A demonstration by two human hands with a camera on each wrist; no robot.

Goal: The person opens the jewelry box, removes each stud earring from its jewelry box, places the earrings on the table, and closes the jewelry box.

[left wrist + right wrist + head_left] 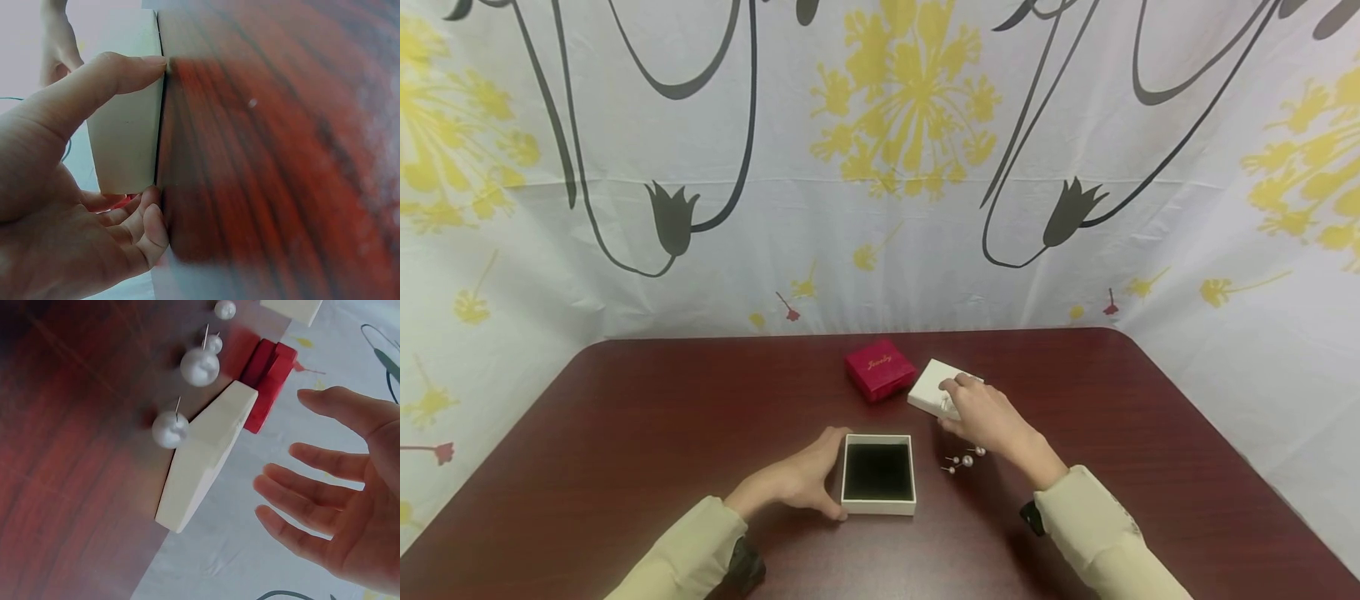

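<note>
A square white jewelry box base (878, 510) with a black lining lies open-topped at the table's front middle. My left hand (805, 475) holds its left side, thumb at the near corner and fingers at the far one; in the left wrist view the thumb and curled fingers span the cream side wall (128, 137). Over the white box lid (931, 383) hovers my right hand (988, 414), and in the right wrist view its loosely bent fingers stand apart from the lid (206, 450). Several pearl stud earrings (967, 461) lie below the right hand.
Behind the base, a red jewelry box (880, 369) with gold lettering stands beside the lid. All of this rests on a dark reddish wooden table (700, 392). A white flowered curtain (880, 283) hangs along the table's back and sides.
</note>
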